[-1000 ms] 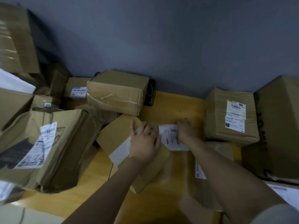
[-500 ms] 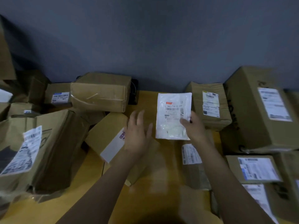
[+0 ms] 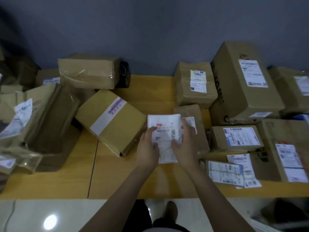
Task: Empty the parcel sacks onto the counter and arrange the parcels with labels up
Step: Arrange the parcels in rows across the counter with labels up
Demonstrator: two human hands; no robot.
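Both hands held one flat white parcel [image 3: 164, 124] over the middle of the wooden counter [image 3: 127, 173]. The left hand [image 3: 148, 148] had its thumb laid across the printed face, and the right hand [image 3: 185, 146] was curled round the opposite edge. Its label [image 3: 165, 131] faced up, which seemed the reason for the two-sided hold: it kept the soft packet flat and readable while a spot was chosen. Whether it rested on the counter or hung just above could not be told. To the right, labelled boxes [image 3: 240, 136] lay close together, labels upward, apparently the sorted group. The taped tan box [image 3: 110, 121] just left of the parcel lay askew, showed no shipping label on top, and probably needed turning.
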